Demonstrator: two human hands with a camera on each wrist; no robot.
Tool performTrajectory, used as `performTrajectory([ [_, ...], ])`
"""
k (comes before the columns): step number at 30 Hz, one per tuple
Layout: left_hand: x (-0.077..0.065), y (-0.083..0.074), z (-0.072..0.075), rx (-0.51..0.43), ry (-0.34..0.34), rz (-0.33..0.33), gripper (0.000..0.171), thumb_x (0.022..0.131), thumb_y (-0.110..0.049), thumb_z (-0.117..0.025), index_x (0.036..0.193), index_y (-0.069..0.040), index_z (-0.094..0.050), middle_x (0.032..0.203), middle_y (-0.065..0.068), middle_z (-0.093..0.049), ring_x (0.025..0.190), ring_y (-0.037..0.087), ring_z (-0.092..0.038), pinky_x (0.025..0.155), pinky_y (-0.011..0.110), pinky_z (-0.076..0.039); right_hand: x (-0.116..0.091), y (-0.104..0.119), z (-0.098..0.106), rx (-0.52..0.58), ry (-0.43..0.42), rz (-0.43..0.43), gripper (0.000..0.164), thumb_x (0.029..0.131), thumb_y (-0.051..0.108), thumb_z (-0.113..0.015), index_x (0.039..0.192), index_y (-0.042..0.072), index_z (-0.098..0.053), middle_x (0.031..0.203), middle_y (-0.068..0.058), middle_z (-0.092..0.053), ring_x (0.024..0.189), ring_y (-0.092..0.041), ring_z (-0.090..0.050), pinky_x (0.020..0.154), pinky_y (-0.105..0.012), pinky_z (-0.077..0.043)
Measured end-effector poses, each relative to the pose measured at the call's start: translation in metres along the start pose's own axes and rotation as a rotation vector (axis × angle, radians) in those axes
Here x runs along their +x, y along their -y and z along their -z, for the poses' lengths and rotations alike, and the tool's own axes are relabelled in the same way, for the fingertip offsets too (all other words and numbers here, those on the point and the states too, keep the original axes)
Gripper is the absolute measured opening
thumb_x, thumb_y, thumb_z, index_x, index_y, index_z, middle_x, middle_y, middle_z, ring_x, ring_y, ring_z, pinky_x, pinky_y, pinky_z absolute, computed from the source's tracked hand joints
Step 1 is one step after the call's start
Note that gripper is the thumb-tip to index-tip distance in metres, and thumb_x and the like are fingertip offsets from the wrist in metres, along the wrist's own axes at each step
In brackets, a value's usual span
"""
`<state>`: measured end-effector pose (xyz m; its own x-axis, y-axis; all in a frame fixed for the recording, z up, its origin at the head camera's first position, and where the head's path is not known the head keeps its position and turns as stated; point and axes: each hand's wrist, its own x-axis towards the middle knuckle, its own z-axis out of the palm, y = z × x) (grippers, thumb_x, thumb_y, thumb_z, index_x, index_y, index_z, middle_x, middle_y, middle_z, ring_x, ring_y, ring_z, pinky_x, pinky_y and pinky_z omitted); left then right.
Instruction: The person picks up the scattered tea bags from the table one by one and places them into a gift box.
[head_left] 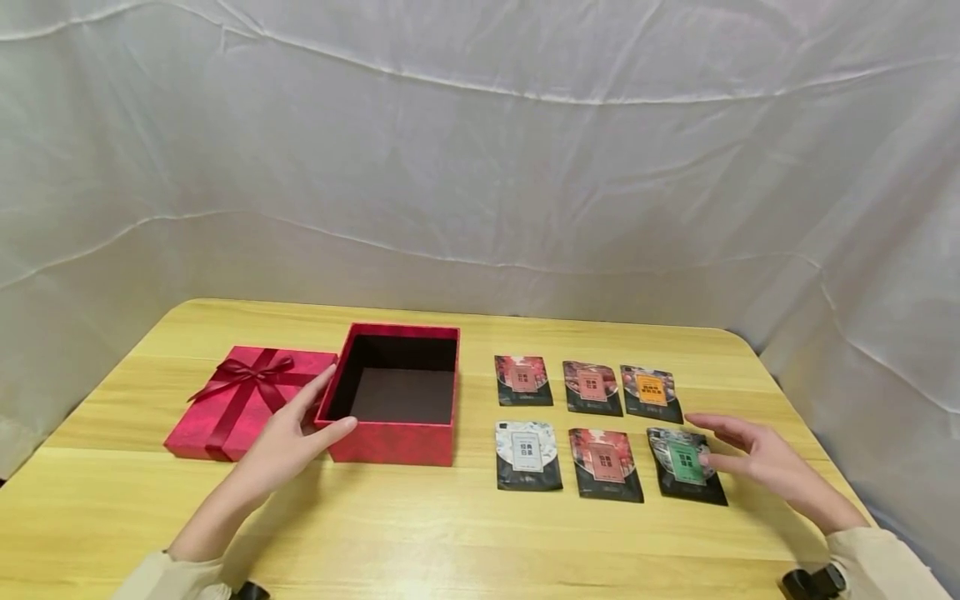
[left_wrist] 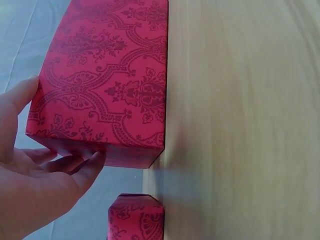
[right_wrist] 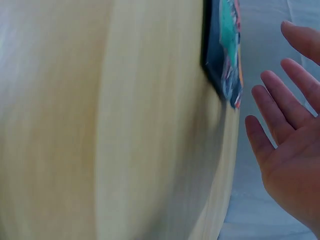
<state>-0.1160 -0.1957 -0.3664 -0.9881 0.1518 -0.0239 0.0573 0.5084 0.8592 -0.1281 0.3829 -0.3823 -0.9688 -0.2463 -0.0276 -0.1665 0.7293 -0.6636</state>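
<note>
My left hand [head_left: 288, 442] holds the near left corner of an uncovered red gift box [head_left: 405, 443]. The thumb lies at the front rim and the fingers bend against the left wall, as the left wrist view shows. The box's dark inside holds nothing visible. My right hand [head_left: 765, 462] hovers with spread fingers at the right edge of a tea packet with a green label [head_left: 686, 462], holding nothing. In the right wrist view, the fingers [right_wrist: 270, 107] stand apart from that packet [right_wrist: 227, 55].
A red lid [head_left: 198, 425] with a ribbon bow lies left of the box. Other tea packets lie flat in two rows: white-labelled [head_left: 527, 454], orange-labelled [head_left: 651, 392] and several red-labelled, including one front-row packet [head_left: 606, 462]. Pale cloth [head_left: 480, 167] hangs behind the wooden table [head_left: 420, 533].
</note>
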Motion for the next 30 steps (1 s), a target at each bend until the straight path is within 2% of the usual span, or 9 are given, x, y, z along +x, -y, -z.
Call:
performTrajectory([
  [3, 0.000, 0.000, -0.001, -0.020, 0.002, -0.002, 0.084, 0.092, -0.035, -0.066, 0.156, -0.014, -0.016, 0.154, 0.023, -0.025, 0.135, 0.045, -0.029, 0.097, 0.058, -0.040, 0.000, -0.004, 0.001, -0.006, 0.034, 0.005, 0.060, 0.085, 0.017, -0.075, 0.136, -0.002, -0.052, 0.137, -0.024, -0.050, 0.122, -0.044, -0.046, 0.087, -0.012, -0.039],
  [8, 0.001, 0.001, -0.001, -0.041, 0.006, -0.012, 0.084, 0.092, -0.034, -0.066, 0.156, -0.014, -0.015, 0.154, 0.022, -0.025, 0.137, 0.045, -0.025, 0.099, 0.060, -0.037, -0.003, -0.012, 0.001, -0.015, 0.067, 0.042, 0.064, 0.081, 0.019, -0.078, 0.137, 0.002, -0.053, 0.138, -0.021, -0.050, 0.119, 0.004, -0.042, 0.090, -0.012, -0.037],
  [11, 0.000, 0.002, 0.000, -0.052, 0.007, -0.017, 0.084, 0.092, -0.034, -0.066, 0.156, -0.014, -0.015, 0.154, 0.021, -0.025, 0.137, 0.044, -0.025, 0.100, 0.061, -0.036, -0.003, -0.013, 0.000, -0.013, 0.088, 0.040, 0.069, 0.078, 0.022, -0.080, 0.138, 0.006, -0.053, 0.140, -0.021, -0.048, 0.113, 0.018, -0.033, 0.091, -0.012, -0.035],
  [14, 0.000, 0.002, 0.000, -0.054, 0.003, -0.012, 0.084, 0.092, -0.036, -0.066, 0.156, -0.015, -0.016, 0.155, 0.020, -0.024, 0.138, 0.044, -0.023, 0.101, 0.061, -0.034, -0.003, -0.014, -0.001, -0.038, 0.112, 0.044, 0.075, 0.075, 0.024, -0.082, 0.141, 0.009, -0.051, 0.142, -0.022, -0.045, 0.122, 0.008, -0.034, 0.099, -0.024, -0.036],
  [16, 0.000, 0.003, 0.000, -0.056, 0.004, -0.010, 0.084, 0.092, -0.035, -0.066, 0.156, -0.015, -0.015, 0.155, 0.020, -0.022, 0.139, 0.045, -0.021, 0.101, 0.062, -0.033, -0.004, -0.013, -0.002, -0.052, 0.139, 0.046, 0.080, 0.073, 0.026, -0.083, 0.143, 0.010, -0.048, 0.144, -0.023, -0.043, 0.129, -0.008, -0.035, 0.104, -0.044, -0.035],
  [18, 0.000, 0.002, 0.000, -0.062, 0.004, -0.005, 0.084, 0.092, -0.035, -0.066, 0.156, -0.016, -0.015, 0.156, 0.020, -0.021, 0.139, 0.045, -0.020, 0.102, 0.062, -0.032, -0.005, -0.013, -0.004, -0.059, 0.165, 0.060, 0.086, 0.072, 0.026, -0.084, 0.146, 0.009, -0.043, 0.144, -0.027, -0.040, 0.133, -0.030, -0.033, 0.099, -0.064, -0.030],
  [20, 0.001, 0.003, -0.001, -0.070, 0.007, -0.005, 0.085, 0.092, -0.034, -0.066, 0.157, -0.016, -0.015, 0.156, 0.020, -0.021, 0.139, 0.045, -0.019, 0.102, 0.063, -0.032, -0.006, -0.013, -0.005, -0.050, 0.184, 0.059, 0.093, 0.069, 0.027, -0.085, 0.147, 0.007, -0.040, 0.144, -0.031, -0.036, 0.131, -0.046, -0.030, 0.093, -0.074, -0.026],
  [23, 0.001, 0.003, -0.002, -0.072, 0.008, -0.008, 0.084, 0.092, -0.032, -0.066, 0.156, -0.015, -0.014, 0.155, 0.021, -0.022, 0.138, 0.045, -0.021, 0.101, 0.062, -0.033, -0.006, -0.014, -0.008, -0.040, 0.194, 0.052, 0.098, 0.066, 0.025, -0.087, 0.148, 0.004, -0.037, 0.144, -0.035, -0.033, 0.128, -0.056, -0.027, 0.091, -0.075, -0.025],
  [30, 0.001, 0.003, -0.002, -0.071, 0.006, -0.002, 0.085, 0.092, -0.033, -0.066, 0.156, -0.014, -0.015, 0.155, 0.021, -0.021, 0.138, 0.045, -0.021, 0.101, 0.062, -0.034, -0.006, -0.013, -0.011, -0.064, 0.157, 0.076, 0.097, 0.064, 0.021, -0.088, 0.143, -0.005, -0.038, 0.139, -0.037, -0.036, 0.124, -0.057, -0.032, 0.091, -0.073, -0.028],
])
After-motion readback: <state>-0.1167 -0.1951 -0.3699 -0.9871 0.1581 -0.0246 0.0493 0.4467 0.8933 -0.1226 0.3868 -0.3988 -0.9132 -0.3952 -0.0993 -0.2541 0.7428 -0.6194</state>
